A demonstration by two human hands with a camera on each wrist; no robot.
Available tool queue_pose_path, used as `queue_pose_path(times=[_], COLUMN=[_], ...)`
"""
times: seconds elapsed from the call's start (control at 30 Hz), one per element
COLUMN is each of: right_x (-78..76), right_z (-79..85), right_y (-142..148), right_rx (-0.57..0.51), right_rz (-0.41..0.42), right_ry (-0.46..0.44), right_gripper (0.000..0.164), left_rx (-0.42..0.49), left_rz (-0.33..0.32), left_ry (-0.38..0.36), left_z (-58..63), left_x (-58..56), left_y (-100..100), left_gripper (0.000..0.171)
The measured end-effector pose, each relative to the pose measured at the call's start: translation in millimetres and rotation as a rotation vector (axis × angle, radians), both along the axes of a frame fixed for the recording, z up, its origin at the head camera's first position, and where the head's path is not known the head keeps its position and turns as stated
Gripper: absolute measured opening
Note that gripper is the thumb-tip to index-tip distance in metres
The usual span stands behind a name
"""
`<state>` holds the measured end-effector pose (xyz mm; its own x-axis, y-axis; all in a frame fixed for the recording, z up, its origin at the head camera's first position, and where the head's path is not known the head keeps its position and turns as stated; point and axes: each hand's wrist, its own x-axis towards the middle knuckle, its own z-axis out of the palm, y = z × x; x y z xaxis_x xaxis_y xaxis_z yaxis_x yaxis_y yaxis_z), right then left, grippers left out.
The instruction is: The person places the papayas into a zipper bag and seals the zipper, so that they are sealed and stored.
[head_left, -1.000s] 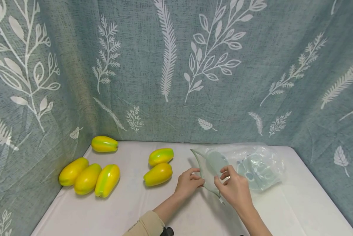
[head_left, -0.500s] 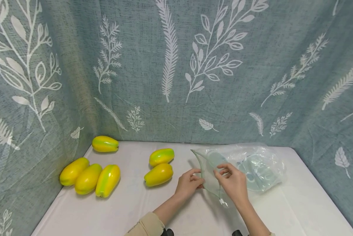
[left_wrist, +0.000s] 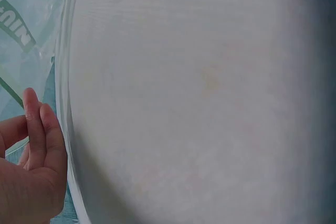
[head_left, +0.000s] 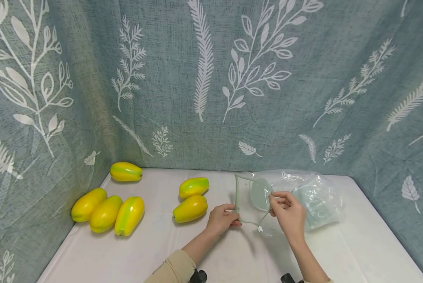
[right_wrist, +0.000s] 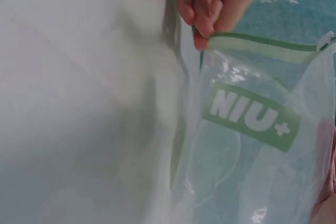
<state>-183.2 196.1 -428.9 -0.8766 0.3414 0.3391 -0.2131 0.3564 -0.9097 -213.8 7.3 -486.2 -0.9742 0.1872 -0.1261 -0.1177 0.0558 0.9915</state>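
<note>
Pinched the thin pale-green zip edging (right_wrist: 257, 44) with the bare right hand (head_left: 290, 216), at about 4 o'clock of the opening, keeping thumb and fingers closed on it. Pinched the opposite rim likewise with the bare left hand (head_left: 222, 219), at about 8 o'clock. Held between the two a clear, crinkled plastic bag (head_left: 308, 198), parting its mouth and leaving its body spread on the table toward 3 o'clock. Could see the small white slider (head_left: 260, 228) at 5 o'clock of the mouth, near the corner. Read white "NIU+" lettering on a green printed block (right_wrist: 255, 116) in the right wrist view.

Judged the opening of the bag mostly done, to go by the parted edges. Judged little left of it beyond a wider gap. Could make out no fruit through the plastic.

Counted six outside, all toward 9 o'clock: nearest, a pair of glossy yellow-green oblong fruits (head_left: 193, 199); farther, a trio of similar fruits (head_left: 106, 214); beyond those, between 9 and 10 o'clock, a lone yellow fruit (head_left: 125, 171). Saw beneath everything a white cloth-covered table (head_left: 154, 228), and toward 12 o'clock a teal leaf-patterned curtain (head_left: 169, 78).
</note>
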Motion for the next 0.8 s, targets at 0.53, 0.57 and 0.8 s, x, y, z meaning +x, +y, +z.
queue_pose_path(times=[0.53, 0.57, 0.8], right_x=[0.4, 0.3, 0.2], right_z=[6.9, 6.4, 7.1], right_y=[17, 16, 14], right_rx=[0.133, 0.140, 0.184], right_rz=[-0.059, -0.055, -0.047], right_ry=[0.156, 0.163, 0.205], right_gripper=[0.005, 0.004, 0.004], left_rx=[-0.017, -0.026, -0.184], left_rz=[-0.001, -0.009, -0.079], left_ry=[-0.031, -0.018, 0.092], left_z=[-0.2, 1.3, 14.0], left_x=[0.1, 0.6, 7.0], left_y=[-5, -4, -5], left_gripper=[0.028, 0.028, 0.043])
